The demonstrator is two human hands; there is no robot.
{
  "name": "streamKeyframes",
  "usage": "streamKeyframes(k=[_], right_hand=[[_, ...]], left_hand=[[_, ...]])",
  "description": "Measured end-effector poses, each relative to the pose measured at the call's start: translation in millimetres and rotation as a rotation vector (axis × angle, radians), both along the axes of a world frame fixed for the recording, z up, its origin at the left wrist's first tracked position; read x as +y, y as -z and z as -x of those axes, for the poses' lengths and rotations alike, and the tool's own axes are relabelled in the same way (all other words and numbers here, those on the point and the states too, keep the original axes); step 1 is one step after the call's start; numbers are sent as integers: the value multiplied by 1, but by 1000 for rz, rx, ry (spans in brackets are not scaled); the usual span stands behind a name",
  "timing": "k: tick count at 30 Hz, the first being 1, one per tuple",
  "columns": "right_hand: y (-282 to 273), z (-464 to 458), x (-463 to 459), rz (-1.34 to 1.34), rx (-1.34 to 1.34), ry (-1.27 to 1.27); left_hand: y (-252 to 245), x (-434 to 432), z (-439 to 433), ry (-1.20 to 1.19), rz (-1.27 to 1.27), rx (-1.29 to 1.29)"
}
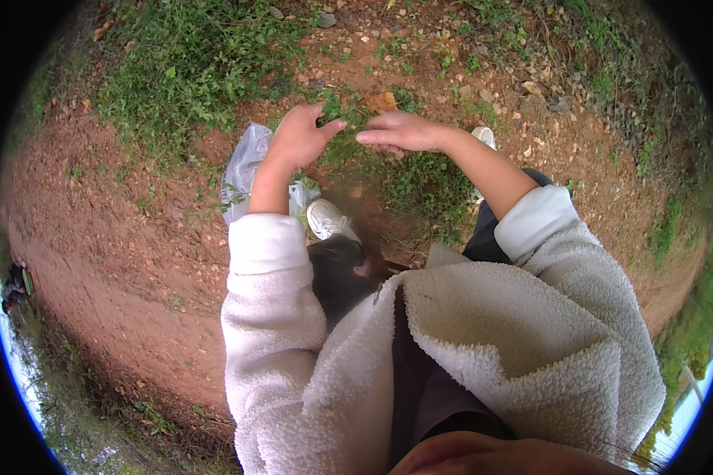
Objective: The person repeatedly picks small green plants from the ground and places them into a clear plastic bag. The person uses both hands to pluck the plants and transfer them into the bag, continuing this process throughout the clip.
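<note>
My left hand is over the ground at the upper middle, thumb and forefinger pinched around a small green leafy sprig. Just right of it my right hand reaches in with its fingers bent and close together; whether it grips a stem is hidden. A dry brown leaf lies just beyond the right fingers. Low green plants grow below the hands. Beside my left forearm lies a translucent plastic bag with green leaves at its side, partly covered by the arm.
White shoes stand on reddish, stony soil. A dense patch of leafy weeds spreads at the upper left. Loose stones and more weeds lie at the upper right. A person is far off at the left rim.
</note>
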State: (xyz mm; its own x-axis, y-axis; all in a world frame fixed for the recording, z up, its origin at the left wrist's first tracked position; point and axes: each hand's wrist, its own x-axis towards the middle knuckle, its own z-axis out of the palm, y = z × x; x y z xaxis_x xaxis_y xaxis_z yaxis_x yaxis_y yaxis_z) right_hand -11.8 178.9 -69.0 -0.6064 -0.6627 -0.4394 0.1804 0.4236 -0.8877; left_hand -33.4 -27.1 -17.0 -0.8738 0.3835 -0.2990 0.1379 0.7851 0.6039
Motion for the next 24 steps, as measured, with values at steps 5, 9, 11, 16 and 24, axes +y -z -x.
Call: streamKeyframes(k=[5,9,11,16,24], right_hand=[[-2,-9,-12,200,-54,97],[0,-8,-5,209,-89,122],[1,-5,1,193,-127,95],[4,4,16,183,-172,-12],[-4,2,20,519,-397,313]], left_hand=[[-1,0,0,-25,20,28],[-2,-4,1,-5,186,70],[-3,-5,1,14,217,8],[-9,-7,-1,30,255,-35],[-14,1,-6,63,369,-6]])
